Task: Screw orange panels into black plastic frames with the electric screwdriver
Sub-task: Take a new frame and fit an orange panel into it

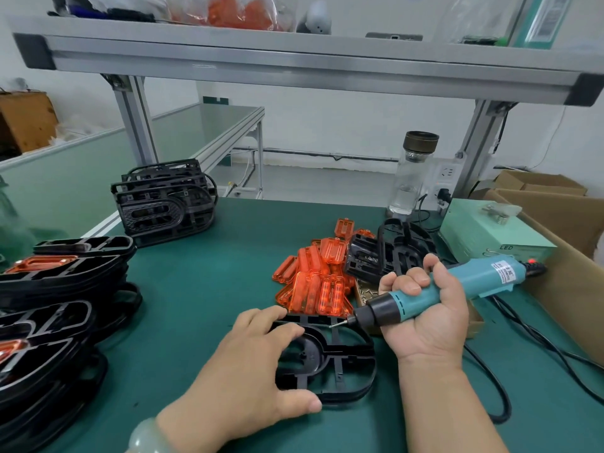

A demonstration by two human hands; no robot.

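The left grip [261, 364] grasps the black frame [346, 354], which lies flat on the green bench [202, 289] directly in front of the person. The fingers curl over the frame's far left rim and the thumb presses on its near rim. A pale bracelet [147, 436] sits on the left wrist.

The right grip [425, 315] is clenched around the teal body of the electric screwdriver [483, 279], palm toward the camera. The tool lies nearly level, with its black nose and bit pointing left. The bit tip is at the frame's far edge; whether it touches the frame cannot be told. A black cable [490, 387] runs from the rear of the tool across the bench to the right.

A loose pile of orange panels [317, 282] lies just beyond the frame. A small tray of screws [366, 292] sits between that pile and the right grip. More black parts [392, 250] lie behind the pile.

At the far left of the bench stands a stack of black frames [163, 201]. Nearer on the left are frames fitted with orange panels [58, 289]. A clear bottle [411, 178] and a light green power unit [490, 233] stand at the far right.
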